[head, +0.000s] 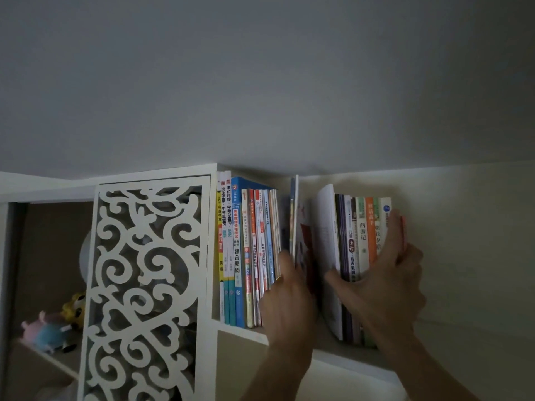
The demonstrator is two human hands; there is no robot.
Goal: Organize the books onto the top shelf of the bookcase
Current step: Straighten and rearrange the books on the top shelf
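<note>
Both hands reach up to the top shelf (341, 358). Left hand (285, 296) has its fingers tucked between the left books (249, 256) and a thin book (294, 215) that leans; I cannot tell what it holds. Right hand (388, 273) is wrapped around the right books (362, 241), thumb on one side, fingers on the other. Toys (55, 328) sit on a lower shelf.

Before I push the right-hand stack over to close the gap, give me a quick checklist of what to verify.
1. Right hand grips the right stack of books: ok.
2. Left hand steadies the left row of books: ok.
3. Loose thin book in the gap stands upright: not ok, it leans.
4. Right stack upright: not ok, its white book splays left.
5. Shelf floor in the gap free: cannot tell, hands hide it.
</note>
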